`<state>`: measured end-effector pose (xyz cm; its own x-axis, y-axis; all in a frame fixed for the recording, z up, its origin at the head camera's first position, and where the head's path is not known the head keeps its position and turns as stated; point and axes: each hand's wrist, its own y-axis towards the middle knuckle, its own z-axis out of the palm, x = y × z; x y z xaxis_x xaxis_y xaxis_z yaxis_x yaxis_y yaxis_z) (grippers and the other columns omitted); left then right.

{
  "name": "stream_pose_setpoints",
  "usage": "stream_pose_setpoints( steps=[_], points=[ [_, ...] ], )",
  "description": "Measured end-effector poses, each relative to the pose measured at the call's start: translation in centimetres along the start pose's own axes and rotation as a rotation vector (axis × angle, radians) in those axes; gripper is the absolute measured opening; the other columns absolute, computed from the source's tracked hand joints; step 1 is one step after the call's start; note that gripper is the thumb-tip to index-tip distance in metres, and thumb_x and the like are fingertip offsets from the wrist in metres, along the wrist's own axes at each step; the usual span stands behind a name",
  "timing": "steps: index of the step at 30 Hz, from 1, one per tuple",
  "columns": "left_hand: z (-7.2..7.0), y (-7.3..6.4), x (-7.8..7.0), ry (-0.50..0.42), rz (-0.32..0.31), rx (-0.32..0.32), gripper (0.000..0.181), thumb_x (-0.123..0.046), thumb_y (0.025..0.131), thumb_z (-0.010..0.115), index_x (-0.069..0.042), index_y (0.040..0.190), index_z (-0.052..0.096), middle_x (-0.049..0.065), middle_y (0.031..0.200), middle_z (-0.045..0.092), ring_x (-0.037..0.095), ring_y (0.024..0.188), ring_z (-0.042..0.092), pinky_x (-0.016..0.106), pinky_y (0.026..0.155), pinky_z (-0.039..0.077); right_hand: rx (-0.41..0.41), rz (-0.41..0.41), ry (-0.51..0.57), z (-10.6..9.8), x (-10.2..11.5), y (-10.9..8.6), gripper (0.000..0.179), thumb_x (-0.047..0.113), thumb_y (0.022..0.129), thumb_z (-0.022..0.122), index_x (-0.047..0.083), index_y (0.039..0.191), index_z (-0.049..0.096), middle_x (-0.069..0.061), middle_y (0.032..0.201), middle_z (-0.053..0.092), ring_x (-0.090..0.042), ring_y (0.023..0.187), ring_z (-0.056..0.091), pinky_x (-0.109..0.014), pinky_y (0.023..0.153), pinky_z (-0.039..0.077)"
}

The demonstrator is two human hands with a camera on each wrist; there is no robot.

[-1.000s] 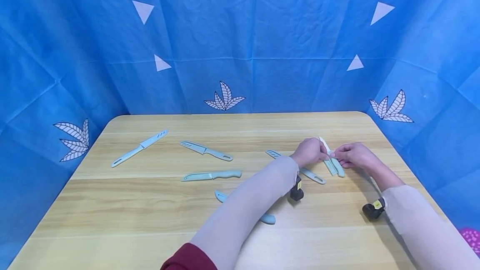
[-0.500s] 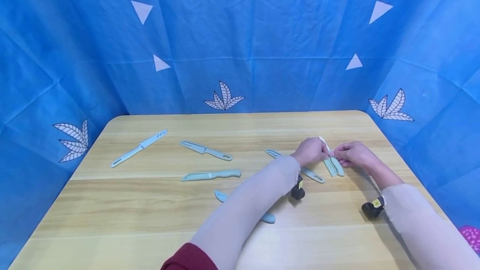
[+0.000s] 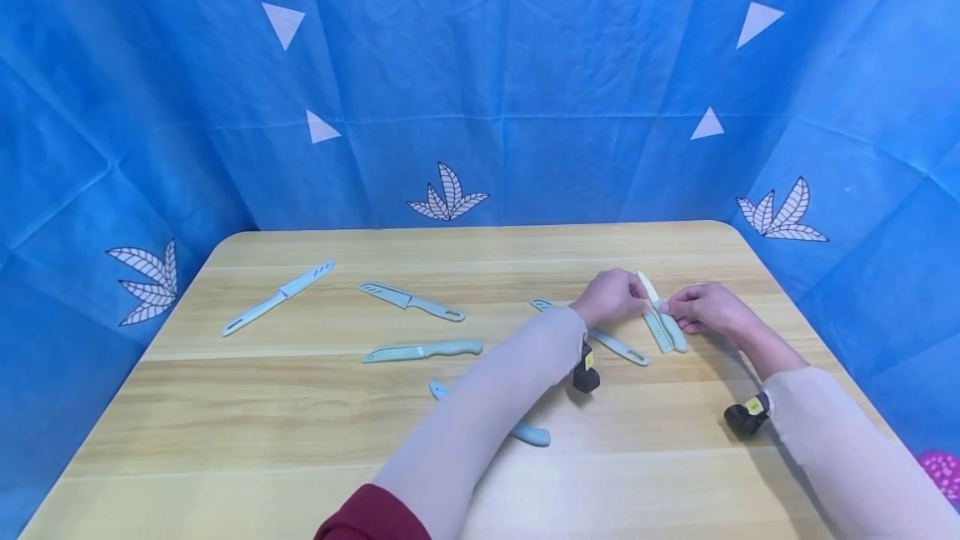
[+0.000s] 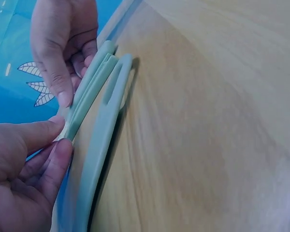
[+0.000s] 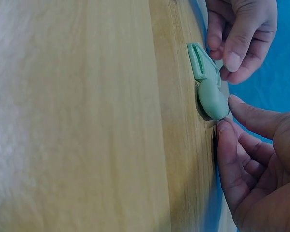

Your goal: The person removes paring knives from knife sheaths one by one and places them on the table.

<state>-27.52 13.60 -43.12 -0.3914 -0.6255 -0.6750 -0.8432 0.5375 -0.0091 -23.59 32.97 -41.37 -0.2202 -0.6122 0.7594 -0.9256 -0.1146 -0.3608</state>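
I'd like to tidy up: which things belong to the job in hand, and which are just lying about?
In the job, it seems:
bare knife, in the right hand
sheath beside it, in the left hand

Lying about:
far-left knife
middle knife
knife just beyond that
knife partly behind the left sleeve
knife nearest the left hand

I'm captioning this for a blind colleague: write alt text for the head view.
A left hand and a right hand work at a pale bare-bladed knife beside a sheath on a wooden table; five more knives lie across it.
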Motion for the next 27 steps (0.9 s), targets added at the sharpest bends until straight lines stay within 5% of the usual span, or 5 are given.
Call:
stream_pose_setpoints(
  steps=[11, 19, 27],
  points=[
    [-2.7, -1.5, 0.5, -0.208, -0.019, 0.021, 0.01, -0.021, 0.091, 0.072, -0.012, 0.097, 0.072, -0.01, 0.078, 0.064, 0.006, 0.067, 0.061, 0.015, 0.057, 0.052, 0.012, -0.015, -0.001, -0.2, 0.3, -0.3, 0.034, 0.02, 0.096, 0.065, -0.01, 0.112, 0.062, -0.003, 0.084, 0.063, -0.012, 0.075, 0.059, -0.024, 0.064, 0.058],
    [-4.8, -2.5, 1.4, -0.341, -0.036, 0.061, 0.011, -0.023, 0.091, 0.072, -0.013, 0.097, 0.071, -0.007, 0.084, 0.067, 0.017, 0.083, 0.067, 0.018, 0.065, 0.056, 0.017, -0.012, -0.006, -0.2, 0.6, -0.4, 0.035, 0.024, 0.096, 0.064, -0.009, 0.108, 0.06, -0.004, 0.084, 0.061, -0.014, 0.076, 0.06, -0.025, 0.066, 0.058],
    [-6.4, -3.7, 1.8, -0.252, -0.003, 0.104, 0.011, -0.027, 0.093, 0.07, -0.018, 0.099, 0.07, -0.012, 0.09, 0.066, 0.01, 0.088, 0.065, 0.019, 0.072, 0.055, 0.024, -0.015, -0.006, 0.0, 0.8, -0.7, 0.036, 0.021, 0.097, 0.063, -0.011, 0.113, 0.056, -0.006, 0.087, 0.061, -0.014, 0.077, 0.059, -0.026, 0.065, 0.058]
  ],
)
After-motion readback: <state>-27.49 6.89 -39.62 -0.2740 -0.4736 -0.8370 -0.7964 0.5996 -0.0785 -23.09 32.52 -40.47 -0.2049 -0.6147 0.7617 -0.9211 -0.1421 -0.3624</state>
